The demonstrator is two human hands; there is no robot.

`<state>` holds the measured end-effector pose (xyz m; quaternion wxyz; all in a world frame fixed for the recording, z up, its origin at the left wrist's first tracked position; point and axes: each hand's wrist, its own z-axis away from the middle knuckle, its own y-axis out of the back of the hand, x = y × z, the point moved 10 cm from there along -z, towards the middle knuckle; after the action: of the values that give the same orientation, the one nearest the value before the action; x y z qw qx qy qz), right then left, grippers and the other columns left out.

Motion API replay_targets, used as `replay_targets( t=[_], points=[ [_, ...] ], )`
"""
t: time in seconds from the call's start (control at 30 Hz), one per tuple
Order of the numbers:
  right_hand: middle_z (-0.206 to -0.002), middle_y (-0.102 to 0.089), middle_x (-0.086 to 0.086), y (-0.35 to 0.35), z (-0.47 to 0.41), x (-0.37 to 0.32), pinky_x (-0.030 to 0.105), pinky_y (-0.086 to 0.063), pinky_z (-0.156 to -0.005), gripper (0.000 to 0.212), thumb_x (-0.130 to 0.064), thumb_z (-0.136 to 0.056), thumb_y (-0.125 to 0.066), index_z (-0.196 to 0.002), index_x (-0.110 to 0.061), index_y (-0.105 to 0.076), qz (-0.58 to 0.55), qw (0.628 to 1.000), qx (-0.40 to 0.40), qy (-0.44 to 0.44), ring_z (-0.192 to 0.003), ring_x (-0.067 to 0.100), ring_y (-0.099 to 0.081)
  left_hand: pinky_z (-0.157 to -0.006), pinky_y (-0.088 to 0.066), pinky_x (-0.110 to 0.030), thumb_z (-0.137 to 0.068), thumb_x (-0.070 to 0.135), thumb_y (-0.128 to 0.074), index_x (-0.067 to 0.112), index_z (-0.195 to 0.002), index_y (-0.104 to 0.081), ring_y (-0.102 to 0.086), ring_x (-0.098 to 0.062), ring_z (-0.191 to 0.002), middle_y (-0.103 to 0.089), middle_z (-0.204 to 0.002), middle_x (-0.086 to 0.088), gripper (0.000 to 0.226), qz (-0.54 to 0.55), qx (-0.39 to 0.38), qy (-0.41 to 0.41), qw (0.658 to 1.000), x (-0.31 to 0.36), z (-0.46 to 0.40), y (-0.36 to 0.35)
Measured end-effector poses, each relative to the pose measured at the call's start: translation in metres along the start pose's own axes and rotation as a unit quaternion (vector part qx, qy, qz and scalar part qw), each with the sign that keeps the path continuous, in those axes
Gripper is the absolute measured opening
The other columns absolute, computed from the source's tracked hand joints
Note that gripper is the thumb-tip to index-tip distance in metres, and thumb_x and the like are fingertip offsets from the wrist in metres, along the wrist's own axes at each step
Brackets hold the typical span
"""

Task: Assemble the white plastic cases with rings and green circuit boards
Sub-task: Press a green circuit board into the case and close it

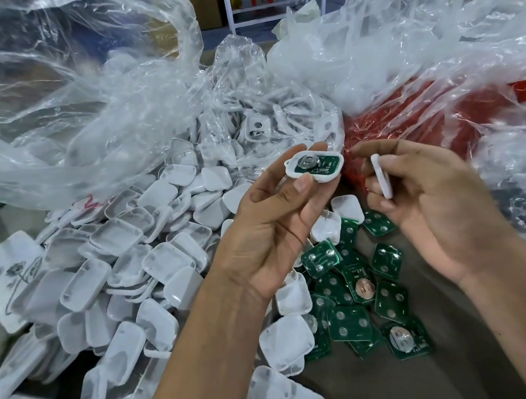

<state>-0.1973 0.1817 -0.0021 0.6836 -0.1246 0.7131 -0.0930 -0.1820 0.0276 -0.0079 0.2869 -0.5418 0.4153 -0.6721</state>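
White case half, open side up, sits pinched in the left hand: thumb on its near edge, fingers behind its far edge. Inside it lies a green board with a round silver coin cell at its left end. Case held raised above the table, roughly centre of view.

Right hand just beside it, palm turned inward, fingers curled round a second white case piece held edge-on between thumb and fingertips. The two pieces are apart, not touching.

Below the hands, on the brown table: loose pile of green boards, some showing round silver contacts, two showing a copper-coloured disc. A few white case halves mixed in at the pile's left edge.

Left of the forearms: large heap of white case halves, spilling forward from a clear plastic bag. More white parts inside a second clear bag behind the held case.

Right side: crumpled clear plastic over something red. Far left edge: a white phone case with a drawn flower, partly under the heap.
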Motion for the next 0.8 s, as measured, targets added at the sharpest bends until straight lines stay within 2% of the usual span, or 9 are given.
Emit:
replay_targets(
  t=[0.13, 0.2, 0.3, 0.4, 0.53, 0.7, 0.8],
  points=[
    [-0.091, -0.062, 0.009, -0.005, 0.001, 0.001, 0.017, -0.045, -0.060, 0.028, -0.004, -0.093, -0.064, -0.120, 0.000, -0.072, -0.020, 0.999, -0.026, -0.011, -0.077, 0.011, -0.050, -0.089, -0.062, -0.041, -0.082, -0.016, -0.055, -0.013, -0.112, -0.070, -0.070, -0.040, -0.112, -0.068, -0.124, -0.031, 0.034, 0.009, 0.002, 0.010, 1.000, -0.001, 0.001, 0.000],
    [-0.104, -0.069, 0.016, -0.006, 0.002, 0.000, 0.017, -0.054, -0.071, 0.039, -0.005, -0.083, -0.071, -0.122, -0.002, -0.072, -0.011, 0.999, -0.031, -0.008, -0.090, 0.018, -0.059, -0.091, -0.061, -0.041, -0.083, -0.016, -0.055, -0.015, -0.117, -0.066, -0.068, -0.042, -0.116, -0.064, -0.129, -0.033, 0.036, 0.017, 0.002, 0.014, 1.000, -0.001, 0.002, 0.001],
    [-0.113, -0.077, 0.014, -0.005, 0.005, -0.004, 0.021, -0.059, -0.087, 0.046, -0.005, -0.074, -0.075, -0.120, -0.008, -0.074, 0.017, 1.000, -0.009, 0.010, -0.099, 0.019, -0.070, -0.093, -0.061, -0.040, -0.086, -0.014, -0.055, -0.012, -0.131, -0.057, -0.063, -0.040, -0.124, -0.064, -0.133, -0.030, 0.046, 0.011, 0.002, 0.016, 1.000, -0.001, 0.001, 0.002],
    [-0.109, -0.078, 0.012, -0.003, 0.006, -0.006, 0.022, -0.060, -0.079, 0.044, -0.005, -0.074, -0.076, -0.117, -0.009, -0.074, 0.025, 0.999, 0.019, 0.022, -0.094, 0.020, -0.070, -0.091, -0.062, -0.040, -0.086, -0.012, -0.053, -0.006, -0.133, -0.058, -0.063, -0.035, -0.125, -0.068, -0.130, -0.022, 0.048, -0.001, -0.003, 0.014, 1.000, -0.001, 0.000, 0.001],
    [-0.102, -0.075, 0.008, -0.004, 0.007, -0.004, 0.019, -0.055, -0.067, 0.043, -0.009, -0.074, -0.076, -0.117, -0.014, -0.075, -0.008, 1.000, 0.023, 0.014, -0.089, 0.019, -0.063, -0.087, -0.063, -0.038, -0.086, -0.012, -0.054, -0.004, -0.128, -0.063, -0.070, -0.033, -0.117, -0.070, -0.129, -0.020, 0.044, -0.002, -0.007, 0.014, 1.000, -0.001, -0.001, 0.000],
    [-0.105, -0.077, 0.009, -0.008, 0.009, -0.011, 0.020, -0.059, -0.076, 0.045, 0.008, -0.083, -0.074, -0.118, -0.021, -0.077, 0.022, 0.998, 0.015, 0.054, -0.094, 0.015, -0.071, -0.083, -0.064, -0.036, -0.085, -0.011, -0.056, -0.003, -0.135, -0.058, -0.073, -0.031, -0.111, -0.069, -0.129, -0.020, 0.050, -0.012, 0.018, -0.008, 1.000, 0.003, -0.003, 0.008],
    [-0.101, -0.080, 0.001, -0.011, 0.010, -0.017, 0.020, -0.059, -0.080, 0.050, 0.005, -0.077, -0.082, -0.118, -0.023, -0.076, 0.064, 0.993, 0.021, 0.095, -0.092, 0.010, -0.075, -0.085, -0.063, -0.037, -0.087, -0.011, -0.056, -0.003, -0.135, -0.058, -0.072, -0.032, -0.111, -0.068, -0.132, -0.021, 0.049, -0.027, 0.023, -0.018, 0.999, 0.004, -0.004, 0.011]
  ],
)
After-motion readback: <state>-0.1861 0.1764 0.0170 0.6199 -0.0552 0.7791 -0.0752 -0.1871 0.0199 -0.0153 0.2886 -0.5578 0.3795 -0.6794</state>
